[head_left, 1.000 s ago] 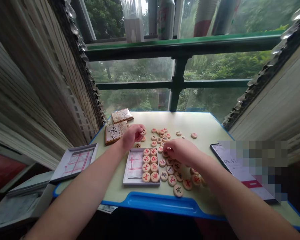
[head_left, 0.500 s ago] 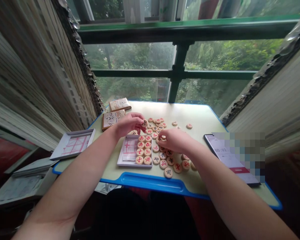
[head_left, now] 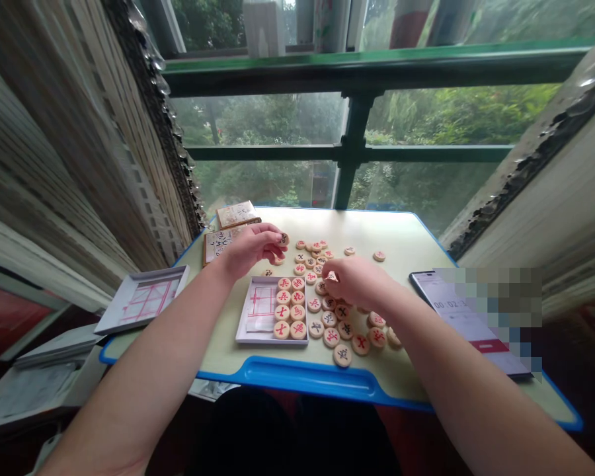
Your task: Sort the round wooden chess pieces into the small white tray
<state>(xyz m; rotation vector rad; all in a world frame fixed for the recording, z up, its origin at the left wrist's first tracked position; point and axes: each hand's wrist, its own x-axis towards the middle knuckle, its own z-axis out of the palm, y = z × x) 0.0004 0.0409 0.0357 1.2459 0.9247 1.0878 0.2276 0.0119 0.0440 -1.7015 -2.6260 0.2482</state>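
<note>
My left hand point(head_left: 258, 250) pinches a round wooden piece with a dark character point(head_left: 283, 239), held above the back edge of a shallow white box point(head_left: 242, 317). In the right half of that box, red-marked pieces point(head_left: 297, 312) lie in two columns; the left half shows a paper with red lines point(head_left: 262, 301). My right hand point(head_left: 350, 281) is closed over the loose pieces to the right of the box, fingertips down among them; whatever they grip is hidden. Red and dark-marked pieces point(head_left: 342, 356) lie scattered round it on the table.
A white lid point(head_left: 105, 320) with a red-lined sheet rests at the table's left edge. Two patterned flat boxes point(head_left: 238, 213) lie at the back left. A phone point(head_left: 469, 317) lies at the right. The table point(head_left: 396, 231) has a blue front groove point(head_left: 307, 378).
My left hand still holds its piece, now raised a little clear of the loose pieces. The view has shifted slightly, moving the table lower in the picture. My right hand stays over the pieces.
</note>
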